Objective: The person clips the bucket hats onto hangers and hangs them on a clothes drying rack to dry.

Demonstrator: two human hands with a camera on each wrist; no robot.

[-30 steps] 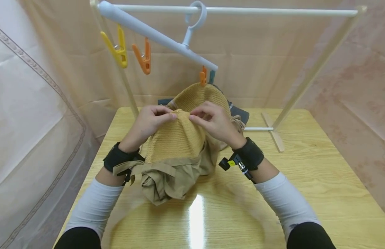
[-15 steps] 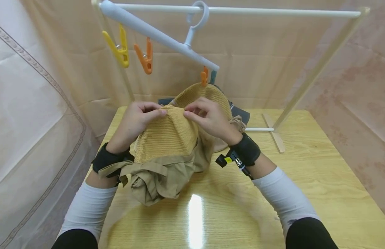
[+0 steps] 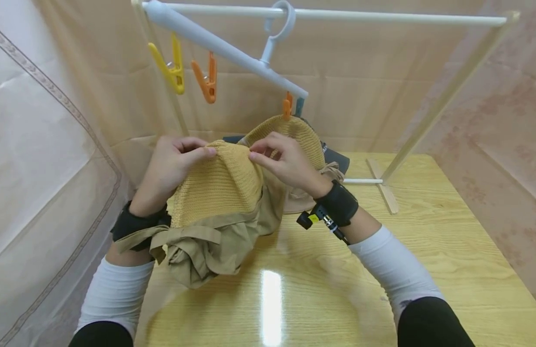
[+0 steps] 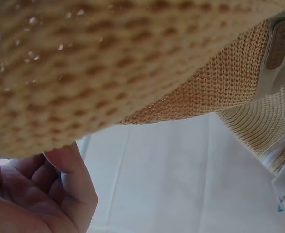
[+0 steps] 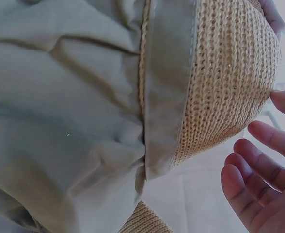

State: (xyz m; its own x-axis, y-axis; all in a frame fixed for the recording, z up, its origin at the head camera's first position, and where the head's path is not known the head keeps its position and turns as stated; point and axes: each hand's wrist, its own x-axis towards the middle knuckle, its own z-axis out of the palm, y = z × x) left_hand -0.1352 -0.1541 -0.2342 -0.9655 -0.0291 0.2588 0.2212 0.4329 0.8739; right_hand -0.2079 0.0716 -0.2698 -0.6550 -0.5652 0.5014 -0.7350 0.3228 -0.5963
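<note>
Both hands hold a woven straw hat (image 3: 216, 188) above the table's left side, at the top edge of its brim. My left hand (image 3: 206, 152) pinches that edge from the left and my right hand (image 3: 253, 155) pinches it from the right. A khaki fabric part with a tie (image 3: 203, 250) hangs below the weave. In the left wrist view the weave (image 4: 133, 58) fills the top and curled fingers (image 4: 70, 179) lie under it. The right wrist view shows the khaki cloth (image 5: 60, 121), the weave (image 5: 225, 87) and my fingers (image 5: 259, 174).
A white hanger (image 3: 224, 48) hooks over the rack rail (image 3: 381, 18), with a yellow clip (image 3: 170, 67) and an orange clip (image 3: 206, 79) hanging free. Small clips (image 3: 287, 106) hold a second straw hat (image 3: 298, 132) behind. A dark cloth (image 3: 335, 159) lies on the wooden table (image 3: 381, 270).
Both hands have lifted the straw hat up and to the left, toward the free clips. The khaki part has risen off the table with it.
</note>
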